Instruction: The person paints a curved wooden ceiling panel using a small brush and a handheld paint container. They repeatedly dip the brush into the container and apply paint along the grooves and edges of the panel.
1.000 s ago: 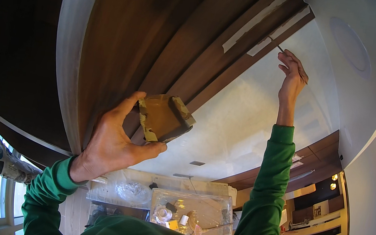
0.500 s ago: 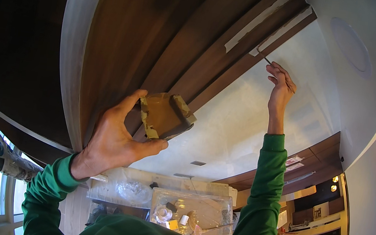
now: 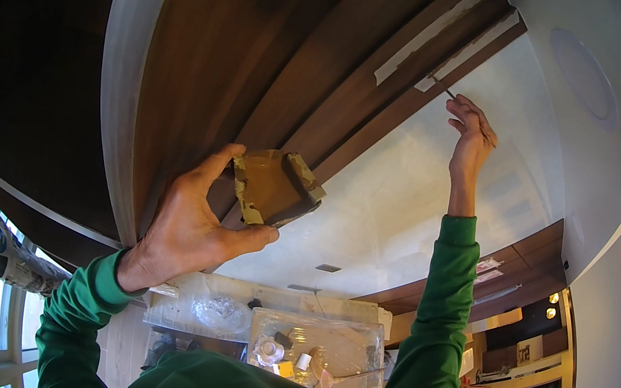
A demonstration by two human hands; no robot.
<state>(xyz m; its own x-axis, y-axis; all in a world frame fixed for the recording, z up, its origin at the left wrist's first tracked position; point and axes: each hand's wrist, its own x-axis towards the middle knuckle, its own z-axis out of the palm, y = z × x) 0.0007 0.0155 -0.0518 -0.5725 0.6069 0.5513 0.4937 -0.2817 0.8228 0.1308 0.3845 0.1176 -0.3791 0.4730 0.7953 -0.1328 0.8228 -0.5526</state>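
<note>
My left hand point(image 3: 189, 215) is closed around a small shallow box point(image 3: 269, 187) with ragged, patchy edges and a brown inside. The thumb grips its near edge and the fingers its far side. Up and to the right, my right hand point(image 3: 472, 138) pinches a thin dark stick-like tool point(image 3: 449, 93), its kind too small to tell. The tool's tip reaches the lower end of a white patch point(image 3: 476, 46) along a brown wood strip point(image 3: 388, 117). A second white patch point(image 3: 424, 41) runs alongside on the neighbouring strip.
Below my hands, a plastic-covered surface point(image 3: 265, 325) bears a white roll point(image 3: 269, 352), a yellow item point(image 3: 284, 368) and a small white container point(image 3: 303, 362). A pale wall point(image 3: 370, 228) borders the wood strips. A lit shelf unit point(image 3: 524, 382) stands at the lower right.
My right hand has shifted slightly to the right, and the tool's tip with it. The left hand still holds the box in nearly the same place.
</note>
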